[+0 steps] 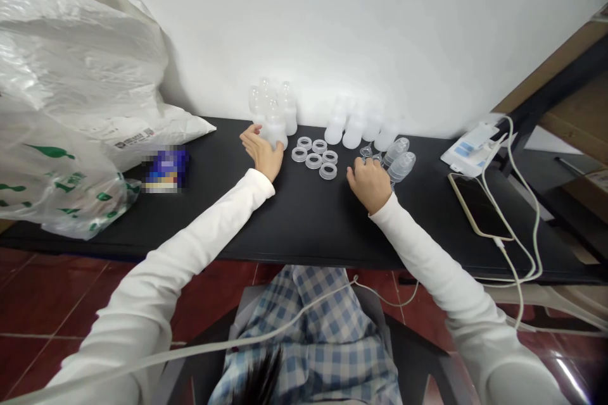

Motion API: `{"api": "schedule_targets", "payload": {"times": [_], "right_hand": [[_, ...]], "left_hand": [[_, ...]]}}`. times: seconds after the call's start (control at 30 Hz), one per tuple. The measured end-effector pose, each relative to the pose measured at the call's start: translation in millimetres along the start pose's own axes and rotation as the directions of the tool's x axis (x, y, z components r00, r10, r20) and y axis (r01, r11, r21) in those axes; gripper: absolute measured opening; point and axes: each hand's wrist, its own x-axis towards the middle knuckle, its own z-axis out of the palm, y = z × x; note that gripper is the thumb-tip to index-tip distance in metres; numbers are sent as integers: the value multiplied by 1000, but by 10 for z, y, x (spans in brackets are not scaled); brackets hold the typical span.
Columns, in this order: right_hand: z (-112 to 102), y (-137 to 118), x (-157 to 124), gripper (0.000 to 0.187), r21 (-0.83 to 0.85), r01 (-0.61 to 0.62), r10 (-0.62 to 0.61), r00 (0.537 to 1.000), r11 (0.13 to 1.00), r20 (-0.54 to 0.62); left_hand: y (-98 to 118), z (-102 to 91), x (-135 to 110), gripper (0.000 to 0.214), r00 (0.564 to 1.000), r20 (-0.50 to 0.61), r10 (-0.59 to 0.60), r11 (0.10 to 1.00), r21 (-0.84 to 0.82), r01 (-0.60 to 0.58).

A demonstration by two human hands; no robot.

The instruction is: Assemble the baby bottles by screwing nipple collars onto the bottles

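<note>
My left hand (264, 155) is beside a group of several translucent baby bottles (274, 130) with clear domed caps. Its fingers are spread, and the thumb is close against the front bottle; whether it touches is unclear. My right hand (371, 183) rests low over the table with its fingers curled, next to clear bottle nipples (365, 151). What those fingers hold, if anything, is hidden. Just right of it lie clear domed caps (401, 166). Several translucent screw rings (314, 161) lie between my hands. Behind them stand uncapped frosted bottles (354, 131) by the wall.
Big plastic bags (71, 76) fill the left end of the black table (304, 228), with a blurred blue packet (167, 169) beside them. At right lie a phone (479, 205), white cables (536, 228) and a white-blue package (470, 149). A cable crosses my lap.
</note>
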Motion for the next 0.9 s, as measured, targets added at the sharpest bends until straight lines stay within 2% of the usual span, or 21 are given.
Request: {"api": "schedule_targets", "payload": {"times": [0.07, 0.1, 0.13, 0.17, 0.23, 0.3, 0.33, 0.4, 0.5, 0.63, 0.7, 0.8, 0.9], "right_hand": [[22, 20, 5, 24, -8, 27, -27, 999, 1000, -23], [40, 32, 6, 23, -16, 42, -43, 998, 999, -38], [63, 46, 6, 23, -24, 59, -61, 997, 998, -55], [91, 62, 6, 25, -29, 77, -79, 994, 997, -75], [156, 99, 11, 30, -33, 114, -117, 986, 993, -117], [220, 139, 22, 34, -31, 142, -145, 978, 989, -150], [249, 158, 30, 35, -27, 154, -156, 974, 988, -164], [292, 192, 47, 36, -8, 178, -176, 965, 984, -197], [321, 218, 66, 36, 33, 199, -186, 955, 979, -233], [281, 195, 73, 37, 58, 181, -158, 949, 982, -273], [230, 164, 71, 39, 78, 180, -147, 937, 981, -318], [133, 100, 66, 41, 167, 204, -128, 915, 965, -383], [57, 23, 58, 38, 318, 319, -137, 866, 893, -481]], "left_hand": [[47, -55, 12, 46, 996, 32, 85, 996, -13, -84], [73, -83, 17, 39, 982, 96, 162, 987, -39, -159], [100, -107, 18, 33, 950, 184, 251, 967, -76, -241], [125, -126, 15, 31, 897, 282, 339, 941, -121, -317], [168, -148, -5, 36, 757, 461, 463, 885, -198, -421], [193, -151, -35, 47, 647, 584, 491, 861, -212, -463], [197, -148, -48, 51, 614, 627, 480, 860, -197, -471], [192, -142, -64, 53, 585, 679, 443, 865, -151, -479], [171, -138, -64, 48, 581, 701, 414, 866, -106, -488], [152, -136, -61, 40, 614, 691, 382, 889, -92, -449], [147, -125, -64, 37, 654, 664, 363, 912, -109, -395], [156, -91, -71, 31, 751, 579, 319, 948, -175, -267], [200, -50, -91, 28, 837, 513, 191, 947, -320, -20]]}}
